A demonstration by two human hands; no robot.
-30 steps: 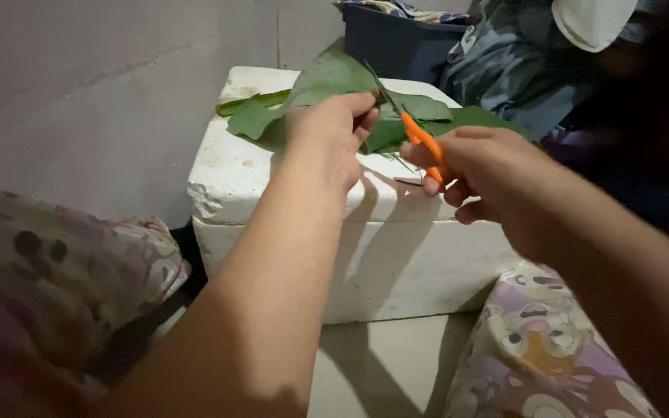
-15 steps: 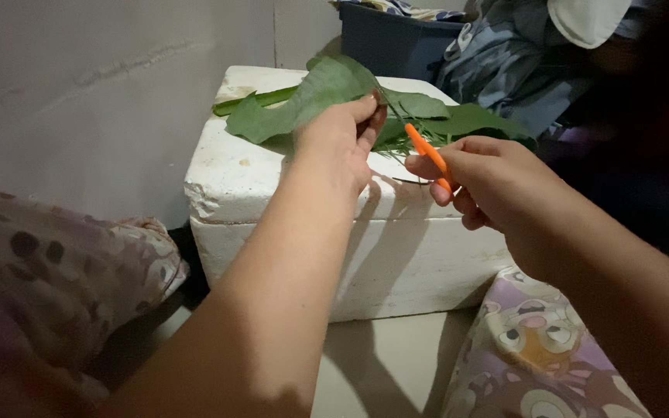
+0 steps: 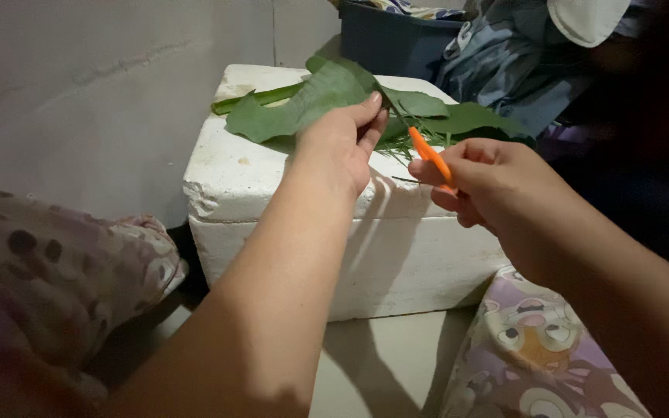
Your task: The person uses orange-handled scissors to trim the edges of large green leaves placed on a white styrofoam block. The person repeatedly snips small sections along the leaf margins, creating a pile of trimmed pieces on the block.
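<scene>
The left hand (image 3: pixel 340 143) pinches a big green leaf (image 3: pixel 303 104) by its near end, fingertips pressed on the blade close to the box's far right corner. The leaf lies flat beyond the hand, over the far half of the white foam box (image 3: pixel 272 201), its long axis running from the fingers toward the far left edge, tip pointing left. More leaves (image 3: pixel 458 120) and thin stems lie at the far right edge.

The right hand (image 3: pixel 489 182) is closed around orange scissors (image 3: pixel 430 155), held just right of the left hand, above the box's right edge; the blades point up and left toward the leaf's held end, whether touching it cannot be told.

The box stands on a pale floor against a grey wall (image 3: pixel 102 85). Behind it sit a dark blue tub (image 3: pixel 385 39) and bundled cloth (image 3: pixel 497 62). Patterned fabric (image 3: pixel 536 364) covers the knees on either side.
</scene>
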